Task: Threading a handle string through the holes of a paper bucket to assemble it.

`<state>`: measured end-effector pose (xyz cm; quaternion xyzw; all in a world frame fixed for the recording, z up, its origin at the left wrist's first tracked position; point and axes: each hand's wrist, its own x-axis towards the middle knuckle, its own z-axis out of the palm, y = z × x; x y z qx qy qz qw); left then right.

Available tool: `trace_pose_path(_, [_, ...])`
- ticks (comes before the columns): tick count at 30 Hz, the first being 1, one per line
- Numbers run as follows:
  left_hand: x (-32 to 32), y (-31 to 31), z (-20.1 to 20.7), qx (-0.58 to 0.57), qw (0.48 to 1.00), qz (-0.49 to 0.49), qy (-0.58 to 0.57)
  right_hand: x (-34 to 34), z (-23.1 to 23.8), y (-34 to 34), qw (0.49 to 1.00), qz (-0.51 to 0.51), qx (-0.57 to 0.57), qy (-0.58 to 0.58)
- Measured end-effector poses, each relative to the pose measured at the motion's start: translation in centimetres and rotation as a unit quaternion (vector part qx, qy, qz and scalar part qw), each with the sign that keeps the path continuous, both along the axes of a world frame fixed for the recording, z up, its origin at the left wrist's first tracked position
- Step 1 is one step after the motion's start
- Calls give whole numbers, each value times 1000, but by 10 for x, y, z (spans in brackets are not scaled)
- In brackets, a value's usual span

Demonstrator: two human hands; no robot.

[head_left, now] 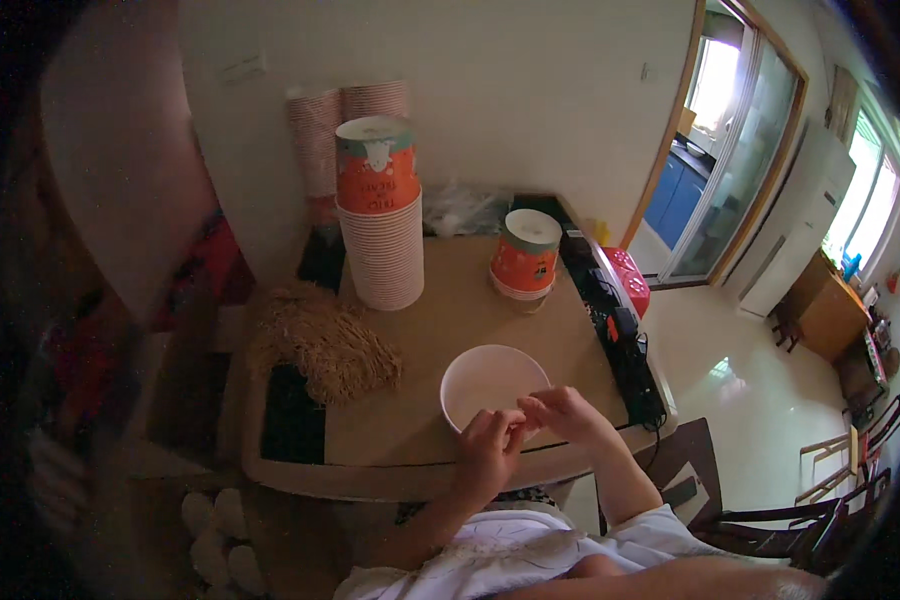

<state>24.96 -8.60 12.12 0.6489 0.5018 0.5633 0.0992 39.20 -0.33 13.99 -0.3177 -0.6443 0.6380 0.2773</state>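
A round paper tub (492,370) with a pale inside stands near the table's front edge, its mouth facing up. At its near right rim my two hands meet. My left hand (488,450) is closed, with thumb and fingers pinched together against the rim. My right hand (562,412) is closed too, its fingertips touching those of the left. Whatever lies between the fingertips is too small or hidden to make out. Left of the tub lies a loose bundle of brown twine (330,345).
A tall stack of orange and white paper tubs (382,250) stands upside down behind the twine, with more stacks (315,150) against the wall. A shorter stack (526,255) sits at the back right. Black power strips (625,345) with cables line the table's right edge.
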Motion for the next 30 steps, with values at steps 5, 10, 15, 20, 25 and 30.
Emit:
trace_pose_path(5, [2,2,7,12,1000,-22,-1,-6,9,1,994,51,34,-86])
trace_pose_path(10, [0,-1,3,53,999,-12,6,-7,11,2,994,69,38,-71])
trace_pose_path(15, [-3,-4,4,12,1000,-22,-1,-4,10,0,992,51,95,-61])
trace_pose_path(20, [-6,-4,6,-14,999,-32,-28,-3,22,-4,1000,-1,16,-20])
trace_pose_path(25, [-9,1,-7,-3,999,-34,-10,2,29,-15,990,43,-89,98])
trace_pose_path(30, [-4,-2,-7,-40,996,-58,-48,11,36,-1,973,9,-139,182])
